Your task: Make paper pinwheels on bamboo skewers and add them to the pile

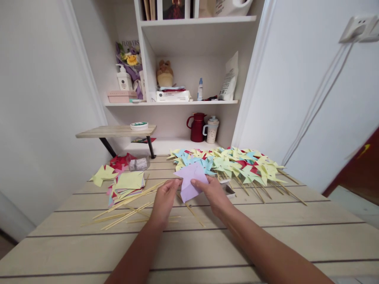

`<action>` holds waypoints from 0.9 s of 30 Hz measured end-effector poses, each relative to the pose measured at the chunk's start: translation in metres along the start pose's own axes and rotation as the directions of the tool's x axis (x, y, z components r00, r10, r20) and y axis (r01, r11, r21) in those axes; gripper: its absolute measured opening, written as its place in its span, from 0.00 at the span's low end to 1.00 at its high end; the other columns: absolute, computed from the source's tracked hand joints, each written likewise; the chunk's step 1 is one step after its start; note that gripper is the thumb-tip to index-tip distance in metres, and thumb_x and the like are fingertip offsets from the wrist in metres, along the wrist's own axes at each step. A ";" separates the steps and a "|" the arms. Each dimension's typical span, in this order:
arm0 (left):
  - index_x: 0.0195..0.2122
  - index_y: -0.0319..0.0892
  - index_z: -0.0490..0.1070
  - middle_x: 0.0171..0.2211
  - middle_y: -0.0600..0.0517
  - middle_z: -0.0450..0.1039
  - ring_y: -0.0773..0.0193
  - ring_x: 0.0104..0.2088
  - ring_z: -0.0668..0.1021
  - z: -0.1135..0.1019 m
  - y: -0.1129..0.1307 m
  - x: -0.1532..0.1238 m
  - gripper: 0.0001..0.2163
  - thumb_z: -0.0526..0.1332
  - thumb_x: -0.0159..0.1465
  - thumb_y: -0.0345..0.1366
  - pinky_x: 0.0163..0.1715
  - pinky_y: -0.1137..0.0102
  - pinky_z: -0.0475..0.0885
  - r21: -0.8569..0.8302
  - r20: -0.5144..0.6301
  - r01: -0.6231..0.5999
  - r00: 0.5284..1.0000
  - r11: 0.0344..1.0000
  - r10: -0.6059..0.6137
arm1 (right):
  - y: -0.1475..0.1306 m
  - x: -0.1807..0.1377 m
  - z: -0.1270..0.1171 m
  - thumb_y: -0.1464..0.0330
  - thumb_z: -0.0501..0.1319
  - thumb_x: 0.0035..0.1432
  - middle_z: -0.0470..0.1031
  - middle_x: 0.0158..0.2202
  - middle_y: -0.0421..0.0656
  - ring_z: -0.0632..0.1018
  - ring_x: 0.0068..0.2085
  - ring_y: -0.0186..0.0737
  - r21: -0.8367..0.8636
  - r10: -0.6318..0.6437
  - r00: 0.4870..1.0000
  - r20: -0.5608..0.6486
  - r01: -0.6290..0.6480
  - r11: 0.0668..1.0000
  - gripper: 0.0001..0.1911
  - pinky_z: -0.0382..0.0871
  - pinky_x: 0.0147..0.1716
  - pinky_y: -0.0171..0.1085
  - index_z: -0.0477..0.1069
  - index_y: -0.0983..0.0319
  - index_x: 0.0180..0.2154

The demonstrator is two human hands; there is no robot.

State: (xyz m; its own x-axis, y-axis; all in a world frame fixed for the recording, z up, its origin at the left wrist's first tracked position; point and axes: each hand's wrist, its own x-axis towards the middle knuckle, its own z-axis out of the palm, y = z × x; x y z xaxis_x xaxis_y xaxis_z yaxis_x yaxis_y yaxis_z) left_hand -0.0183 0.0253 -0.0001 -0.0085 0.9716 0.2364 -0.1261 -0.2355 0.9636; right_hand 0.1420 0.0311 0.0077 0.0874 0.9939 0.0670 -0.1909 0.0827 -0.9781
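A purple paper pinwheel (pixel 192 182) is up in front of me, over the table. My right hand (pixel 214 193) grips its right side, thumb on the front of the paper. Close by its left edge, my left hand (pixel 167 193) has thumb and fingertips pinched together; whatever is between them is too small to make out. A thin wooden stick (pixel 194 215) lies below the pinwheel. Past my right hand sits a small open grey box (pixel 229 189), partly hidden by the hand.
Many finished paper pinwheels on sticks (pixel 233 162) are heaped at the back right. To the left are a stack of coloured paper (pixel 129 180), loose sticks (pixel 127 213), a yellow paper pinwheel (pixel 103 174) and a clear container (pixel 138 163). A small raised shelf (pixel 115 131) stands behind.
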 end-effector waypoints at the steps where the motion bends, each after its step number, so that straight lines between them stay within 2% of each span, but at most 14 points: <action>1: 0.37 0.41 0.82 0.42 0.45 0.80 0.54 0.44 0.77 0.000 0.000 0.000 0.17 0.65 0.59 0.50 0.45 0.66 0.68 -0.042 0.039 0.024 0.999 0.999 -0.022 | 0.000 0.000 0.000 0.60 0.73 0.39 0.82 0.30 0.46 0.79 0.31 0.45 -0.003 -0.004 1.000 -0.002 0.004 1.000 0.17 0.69 0.34 0.41 0.80 0.64 0.31; 4: 0.38 0.40 0.82 0.41 0.45 0.80 0.56 0.42 0.77 -0.001 -0.002 0.000 0.16 0.69 0.56 0.47 0.44 0.66 0.68 -0.109 0.091 0.077 0.994 0.991 -0.067 | 0.002 0.000 0.001 0.60 0.73 0.40 0.83 0.31 0.47 0.79 0.31 0.45 -0.010 -0.007 1.000 0.003 0.007 1.000 0.17 0.70 0.35 0.41 0.80 0.64 0.31; 8: 0.32 0.39 0.81 0.30 0.49 0.79 0.61 0.32 0.75 -0.003 -0.008 0.002 0.13 0.72 0.52 0.44 0.36 0.70 0.67 -0.085 0.011 0.111 0.994 0.990 -0.111 | 0.007 0.000 0.000 0.60 0.72 0.42 0.83 0.32 0.47 0.79 0.31 0.45 -0.033 -0.010 0.999 0.049 0.012 0.999 0.16 0.71 0.35 0.42 0.80 0.64 0.32; 10: 0.29 0.39 0.81 0.28 0.50 0.78 0.63 0.30 0.74 -0.004 -0.009 0.002 0.13 0.71 0.52 0.45 0.34 0.71 0.66 -0.074 -0.013 0.104 0.994 0.992 -0.105 | 0.009 0.000 0.000 0.60 0.72 0.43 0.83 0.32 0.47 0.79 0.31 0.45 -0.048 -0.017 0.998 0.058 0.019 0.999 0.16 0.71 0.35 0.42 0.81 0.64 0.32; 15: 0.34 0.39 0.82 0.33 0.47 0.80 0.60 0.34 0.76 -0.002 -0.005 0.001 0.16 0.72 0.52 0.47 0.37 0.70 0.68 -0.110 -0.027 0.098 0.994 0.989 -0.102 | 0.008 -0.001 0.001 0.60 0.72 0.42 0.82 0.31 0.47 0.79 0.32 0.46 -0.055 -0.018 1.000 0.023 0.019 0.998 0.16 0.70 0.34 0.41 0.80 0.64 0.32; 18: 0.38 0.38 0.82 0.36 0.46 0.81 0.57 0.37 0.78 0.001 -0.002 -0.001 0.19 0.72 0.52 0.48 0.40 0.67 0.70 -0.147 0.027 0.118 0.993 0.982 -0.115 | 0.008 -0.001 0.003 0.60 0.72 0.42 0.82 0.31 0.47 0.79 0.32 0.46 -0.046 -0.014 1.000 0.008 0.015 0.999 0.16 0.70 0.33 0.41 0.80 0.64 0.32; 21: 0.38 0.39 0.82 0.34 0.46 0.81 0.57 0.36 0.79 0.002 -0.002 -0.002 0.18 0.72 0.51 0.47 0.41 0.67 0.71 -0.144 0.080 0.137 0.989 0.980 -0.126 | 0.008 -0.002 0.004 0.60 0.72 0.42 0.82 0.31 0.47 0.79 0.31 0.46 -0.031 -0.020 1.000 0.007 0.020 0.999 0.15 0.70 0.33 0.41 0.80 0.64 0.32; 27: 0.32 0.39 0.82 0.31 0.48 0.81 0.62 0.31 0.77 -0.001 -0.008 0.002 0.14 0.74 0.48 0.43 0.36 0.69 0.70 -0.108 -0.016 0.122 0.992 0.987 -0.125 | 0.010 -0.004 0.007 0.60 0.72 0.41 0.81 0.29 0.45 0.77 0.30 0.43 -0.020 -0.015 0.999 0.047 0.016 1.000 0.16 0.70 0.34 0.41 0.79 0.65 0.31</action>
State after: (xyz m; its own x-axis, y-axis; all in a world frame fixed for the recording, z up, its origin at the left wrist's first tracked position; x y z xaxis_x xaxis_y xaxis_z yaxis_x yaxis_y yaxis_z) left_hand -0.0182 0.0294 -0.0069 -0.0088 0.9936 0.1123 -0.2325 -0.1113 0.9662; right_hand 0.1327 0.0287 -0.0012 0.0437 0.9949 0.0905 -0.1696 0.0966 -0.9808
